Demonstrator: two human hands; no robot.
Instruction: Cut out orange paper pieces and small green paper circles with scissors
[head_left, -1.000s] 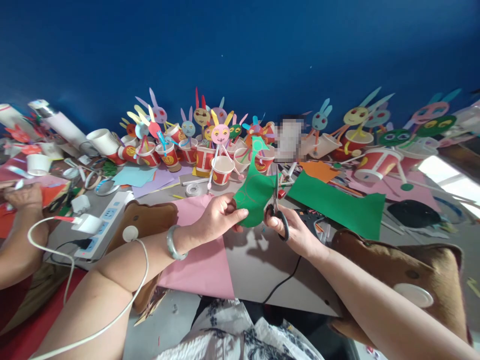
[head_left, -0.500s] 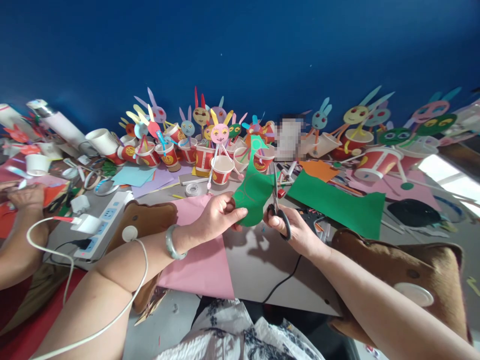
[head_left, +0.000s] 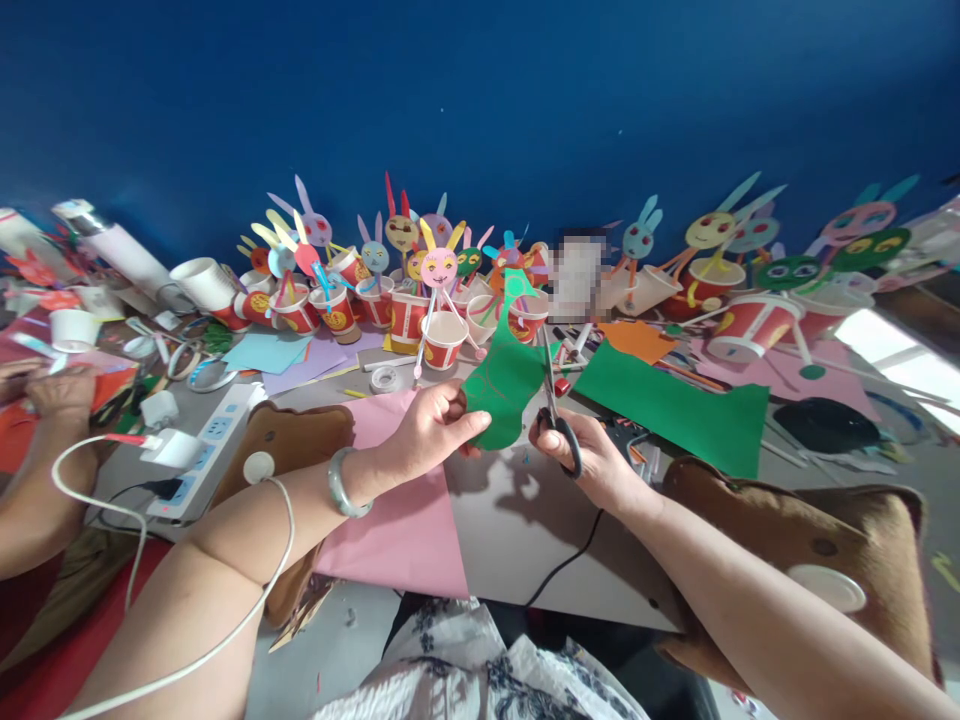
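Between finger and thumb, my left hand (head_left: 442,428) pinches the lower left edge of a piece of green paper (head_left: 506,375), held above the table. Faint circles are drawn on the paper, and its upper end narrows to a strip. My right hand (head_left: 592,455) grips the black handles of a pair of scissors (head_left: 551,385), blades pointing up. The blades lie at the paper's right edge; whether they are parted is hard to make out. Beneath my left forearm lies a sheet of pink paper (head_left: 405,530).
Paper cups with paper rabbit figures (head_left: 445,335) line the wall. A larger green sheet (head_left: 675,410) lies to the right, beside a brown cushion (head_left: 810,540). Left are a power strip (head_left: 214,440) and a cable across my left arm. A co-worker's hands (head_left: 56,390) handle orange-red paper.
The green paper has shifted slightly left with my left hand. My right hand and the scissors stay almost in place at its right edge.
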